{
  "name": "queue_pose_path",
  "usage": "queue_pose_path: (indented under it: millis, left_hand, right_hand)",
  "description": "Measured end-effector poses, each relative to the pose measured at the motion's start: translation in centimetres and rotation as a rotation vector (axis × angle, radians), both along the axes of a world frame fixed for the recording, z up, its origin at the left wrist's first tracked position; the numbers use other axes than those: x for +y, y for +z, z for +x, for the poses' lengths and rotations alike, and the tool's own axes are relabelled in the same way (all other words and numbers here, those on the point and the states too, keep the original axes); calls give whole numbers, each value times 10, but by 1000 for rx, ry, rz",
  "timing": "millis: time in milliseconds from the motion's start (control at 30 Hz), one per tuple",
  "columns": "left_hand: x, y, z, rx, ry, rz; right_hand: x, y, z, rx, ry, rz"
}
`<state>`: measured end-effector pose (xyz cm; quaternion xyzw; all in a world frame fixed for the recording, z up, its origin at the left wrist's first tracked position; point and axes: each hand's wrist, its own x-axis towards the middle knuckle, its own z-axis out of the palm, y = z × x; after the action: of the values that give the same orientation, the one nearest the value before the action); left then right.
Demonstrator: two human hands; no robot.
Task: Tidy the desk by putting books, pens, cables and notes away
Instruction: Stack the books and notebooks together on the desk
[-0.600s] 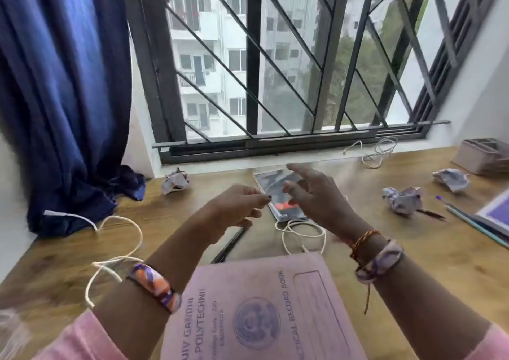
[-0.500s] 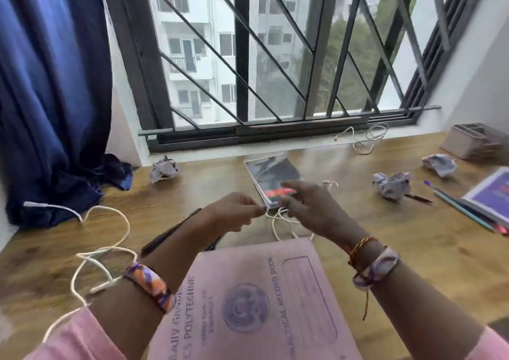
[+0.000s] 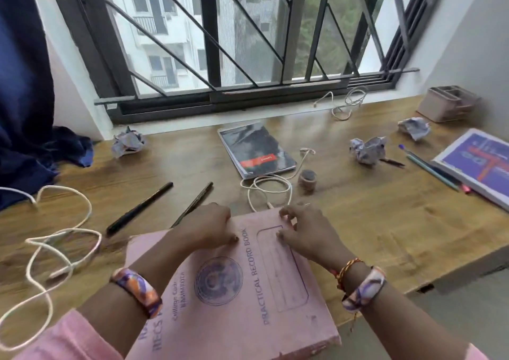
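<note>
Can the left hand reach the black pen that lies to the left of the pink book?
Probably yes. The left hand rests on the pink record book, and the black pen lies on bare desk just to its left, with nothing on or across it.

Counter (image 3: 371, 222): wood-grain finish, smooth, slight sheen. Record book (image 3: 248, 290): matt pink paper cover (edges worn). Dark notebook (image 3: 256, 150): glossy cover. Crumpled notes (image 3: 367, 150): paper. Curtain (image 3: 24, 98): blue cloth.

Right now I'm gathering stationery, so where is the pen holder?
The pen holder sits at the desk's far right corner under the window, just behind a crumpled paper.
</note>
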<state>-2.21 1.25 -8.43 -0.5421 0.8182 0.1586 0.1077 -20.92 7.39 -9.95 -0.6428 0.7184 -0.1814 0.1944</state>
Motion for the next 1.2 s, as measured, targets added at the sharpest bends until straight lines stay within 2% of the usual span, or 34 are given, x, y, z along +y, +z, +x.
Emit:
queue_pose_path:
  millis: [200,267,367,567,700,833,967,1067,1200]
  left_hand:
    - [10,16,-35,183,22,-98]
    - [14,23,-56,259,3,-114]
    - [18,31,-99,309,-40,-117]
    - [22,35,-221,414,-142,-40]
    - [21,30,-336,526,-219,84]
    - [14,17,-426,487,-264,-29]
    - [15,-6,-481,375,-188,-107]
    - [19,-23,-510,287,-170,-140]
    - [15,-36,-542,331,-150,-153]
  right_hand:
    - [5,7,-14,-399,7,100]
    - [6,9,-30,-435,20,137]
    - [10,16,-74,-323,33,120]
    - [33,28,-205,-255,-81,93]
    - [48,19,-314,-67,-216,-46]
    - [60,7,-400,178,-351,-153]
    - [62,-6,-452,492,-261,68]
    - [56,-15,-470,551,-153,187]
    - [55,-21,-487,606,-70,217]
